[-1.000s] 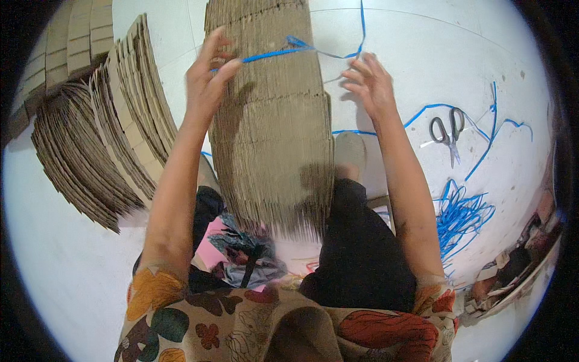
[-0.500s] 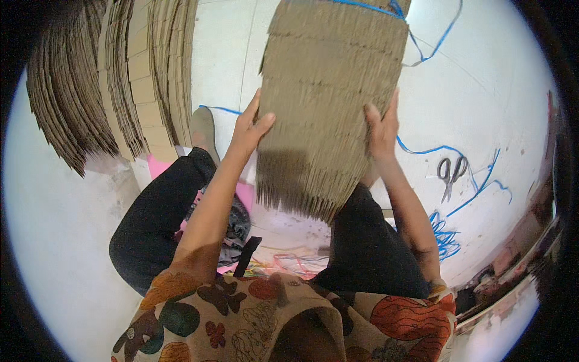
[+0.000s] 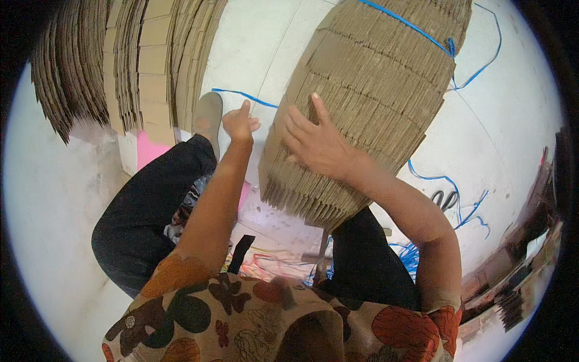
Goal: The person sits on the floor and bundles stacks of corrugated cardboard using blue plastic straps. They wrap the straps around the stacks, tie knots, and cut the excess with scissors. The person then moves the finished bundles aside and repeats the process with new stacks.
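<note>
- Bundle of flattened brown corrugated cardboard sheets [image 3: 368,102] is standing on edge on the white floor [image 3: 60,199], just in front of the person's knees, tilting up and away to the right.
- Blue plastic strap [image 3: 410,27] is already running across the bundle's upper end, with a knot showing near its right edge and loose tails trailing onto the floor. So the tying looks done, as far as I can judge; only handling of the tied bundle seems left.
- Right hand [image 3: 316,145] is lying flat on the bundle's broad face, fingers spread apart, pressing rather than clamping.
- Left hand [image 3: 239,123] is sitting at the bundle's left edge, fingers curled loosely, thumb up. Cannot tell whether it is actually gripping the edge or only touching it.
- Stacks of more flattened cardboard sheets [image 3: 120,66] are fanning out upper left, well apart from the bundle. Black-handled scissors [image 3: 445,198] and a heap of blue strap offcuts [image 3: 410,256] are lying on the floor to the right, untouched.
- Versus 0.5 s ago: both hands were clasping the bundle's 2 sides. Now the right hand has shifted onto the face, the left has dropped to the lower left edge, and the bundle is leaning further right.
</note>
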Demonstrator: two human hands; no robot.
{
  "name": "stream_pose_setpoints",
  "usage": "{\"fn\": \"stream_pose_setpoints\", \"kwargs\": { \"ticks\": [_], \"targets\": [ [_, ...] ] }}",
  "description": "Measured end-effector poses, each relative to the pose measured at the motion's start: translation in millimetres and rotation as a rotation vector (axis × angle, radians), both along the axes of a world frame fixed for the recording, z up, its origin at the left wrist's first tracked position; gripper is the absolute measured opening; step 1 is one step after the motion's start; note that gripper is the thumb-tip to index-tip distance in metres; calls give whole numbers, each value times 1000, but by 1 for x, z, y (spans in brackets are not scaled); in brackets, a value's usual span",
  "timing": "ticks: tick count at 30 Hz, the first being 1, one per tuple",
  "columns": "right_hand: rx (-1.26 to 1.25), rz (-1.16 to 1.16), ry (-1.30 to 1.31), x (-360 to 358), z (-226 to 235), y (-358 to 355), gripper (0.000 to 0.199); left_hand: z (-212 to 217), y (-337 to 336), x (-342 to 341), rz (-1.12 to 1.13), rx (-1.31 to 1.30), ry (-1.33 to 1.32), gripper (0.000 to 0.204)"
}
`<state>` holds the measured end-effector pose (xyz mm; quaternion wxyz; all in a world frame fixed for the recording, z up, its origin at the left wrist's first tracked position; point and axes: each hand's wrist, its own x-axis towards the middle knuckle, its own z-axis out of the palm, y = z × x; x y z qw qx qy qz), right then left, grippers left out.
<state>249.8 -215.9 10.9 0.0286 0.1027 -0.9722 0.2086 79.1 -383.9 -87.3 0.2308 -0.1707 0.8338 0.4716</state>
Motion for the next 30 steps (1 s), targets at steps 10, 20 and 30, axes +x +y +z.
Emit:
{"fn": "stream_pose_setpoints", "kwargs": {
  "ticks": [10,20,30],
  "targets": [
    [-274,-91,175,-33,-13,-7,20,-8,55,-25,-239,-24,11,9],
    [-192,28,21,-20,-1,-3,17,-10,116,-55,-76,494,-121,12],
    [-147,-93,123,-15,-20,-3,16,39,144,-71,-505,803,-146,12]
  ]
}}
